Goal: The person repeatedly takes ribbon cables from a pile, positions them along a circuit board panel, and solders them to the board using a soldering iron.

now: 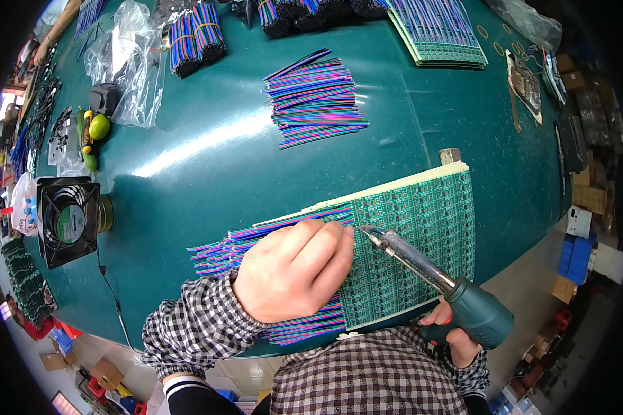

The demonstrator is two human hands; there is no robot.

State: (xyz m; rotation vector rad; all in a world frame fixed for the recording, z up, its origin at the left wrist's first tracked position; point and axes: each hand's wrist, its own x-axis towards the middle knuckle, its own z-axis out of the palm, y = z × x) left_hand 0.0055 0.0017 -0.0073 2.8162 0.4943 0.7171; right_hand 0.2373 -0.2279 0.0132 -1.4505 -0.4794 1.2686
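Observation:
My left hand (pixel 294 270) is closed in a pinch at the left edge of a green circuit board panel (pixel 412 242), holding the end of a multicolour wire (pixel 339 216) there. The fingertips are partly hidden by the hand itself. In my right hand (pixel 457 335) is a soldering iron (pixel 481 315) with a dark green handle, its tip meeting the board close to my left fingertips. Rows of small components cover the panel. Many blue, pink and black wires (pixel 308 330) stick out from its left side, above and below my left hand.
Loose cut wires (pixel 317 100) lie beyond the panel. Bundled wires (pixel 197 38) and a stack of wired boards (pixel 439 34) sit at the far edge. A black fan (pixel 68 221) stands at left, near a plastic bag (pixel 128 66). A small block (pixel 450 155) touches the panel's far corner.

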